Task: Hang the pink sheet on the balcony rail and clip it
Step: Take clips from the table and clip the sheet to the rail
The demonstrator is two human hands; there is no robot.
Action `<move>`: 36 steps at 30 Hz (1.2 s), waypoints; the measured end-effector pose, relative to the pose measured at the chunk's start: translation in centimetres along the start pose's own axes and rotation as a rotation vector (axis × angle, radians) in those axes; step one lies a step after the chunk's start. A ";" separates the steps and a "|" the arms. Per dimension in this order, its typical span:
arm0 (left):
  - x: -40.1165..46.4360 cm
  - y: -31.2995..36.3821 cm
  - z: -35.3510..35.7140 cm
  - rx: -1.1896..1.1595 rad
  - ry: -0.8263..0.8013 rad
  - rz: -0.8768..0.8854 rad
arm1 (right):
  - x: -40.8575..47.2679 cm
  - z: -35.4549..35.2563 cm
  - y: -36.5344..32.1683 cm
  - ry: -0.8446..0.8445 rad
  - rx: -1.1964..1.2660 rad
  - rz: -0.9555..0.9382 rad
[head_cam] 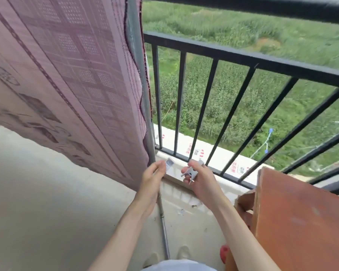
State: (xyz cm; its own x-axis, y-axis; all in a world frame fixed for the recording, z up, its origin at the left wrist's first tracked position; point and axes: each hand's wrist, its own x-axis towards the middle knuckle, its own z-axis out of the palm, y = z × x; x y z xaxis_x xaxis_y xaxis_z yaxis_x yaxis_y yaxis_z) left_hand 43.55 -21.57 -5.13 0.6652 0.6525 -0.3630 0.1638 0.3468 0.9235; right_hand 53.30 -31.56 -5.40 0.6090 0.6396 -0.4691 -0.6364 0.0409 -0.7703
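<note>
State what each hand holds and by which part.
Left hand pinches a grey clip by its lower end. Right hand grips more grey clips around their middles.

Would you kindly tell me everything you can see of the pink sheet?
The pink sheet fills the upper left of the view, hanging as a broad, fairly flat panel. It looks like a woven fabric, dusty pink with darker maroon stripes, checked squares and dotted blocks. Its right edge is wavy with dark stitching and lies against a grey pole. The lower hem slants down to the right, and the left hand is at its bottom corner. No clip shows on it yet.
</note>
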 end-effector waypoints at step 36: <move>-0.6 11.9 3.0 0.425 0.790 0.787 | 2.7 9.6 -12.4 -0.540 -0.332 -0.541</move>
State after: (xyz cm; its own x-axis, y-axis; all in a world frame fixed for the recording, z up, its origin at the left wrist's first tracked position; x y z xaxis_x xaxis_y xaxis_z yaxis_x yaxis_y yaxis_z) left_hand 47.25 -19.85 6.44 0.0832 0.8714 0.4834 0.2388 -0.4884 0.8393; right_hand 58.29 -22.97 7.04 0.4262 0.8801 0.2092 -0.0969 0.2743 -0.9567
